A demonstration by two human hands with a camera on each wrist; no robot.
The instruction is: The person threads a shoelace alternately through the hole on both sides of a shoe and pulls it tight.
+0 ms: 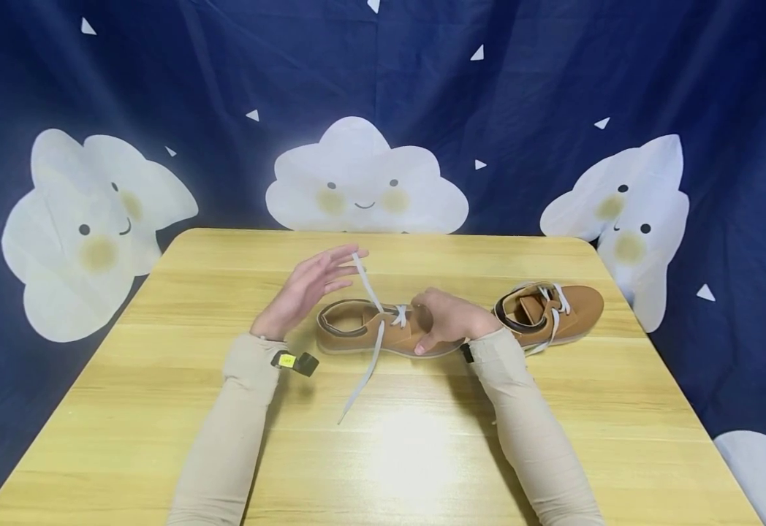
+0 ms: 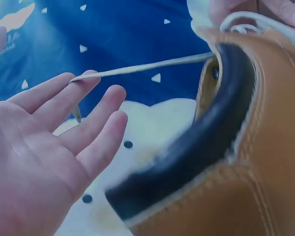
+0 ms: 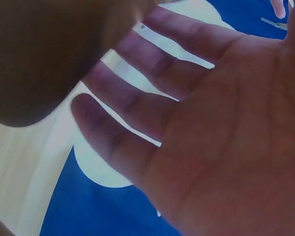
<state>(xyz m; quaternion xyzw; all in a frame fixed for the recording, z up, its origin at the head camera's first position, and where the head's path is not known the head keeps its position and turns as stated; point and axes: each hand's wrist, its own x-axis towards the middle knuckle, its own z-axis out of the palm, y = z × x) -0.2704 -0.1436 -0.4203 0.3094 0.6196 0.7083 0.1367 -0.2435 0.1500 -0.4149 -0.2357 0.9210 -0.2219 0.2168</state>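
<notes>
A tan lace-up shoe (image 1: 350, 340) with a dark collar sits on the table, toe to the right. Its pale shoelace (image 1: 366, 281) runs taut from an eyelet up to my left hand (image 1: 313, 281). There it passes between the index and middle fingers, which pinch it; the thumb stands apart. The other lace end (image 1: 366, 372) lies loose towards me across the shoe's near side and the table. My right hand (image 1: 452, 318) grips the toe part, thumb on the near side, fingers across the top and far side. In the right wrist view, the shoe (image 3: 49, 59) is dark and blurred.
A second tan shoe (image 1: 577, 307), with its laces crossing over it, stands just right of my right hand. Both shoes are on a light wooden table (image 1: 159, 409). Behind its far edge hangs a dark blue curtain (image 1: 422, 80) with white clouds.
</notes>
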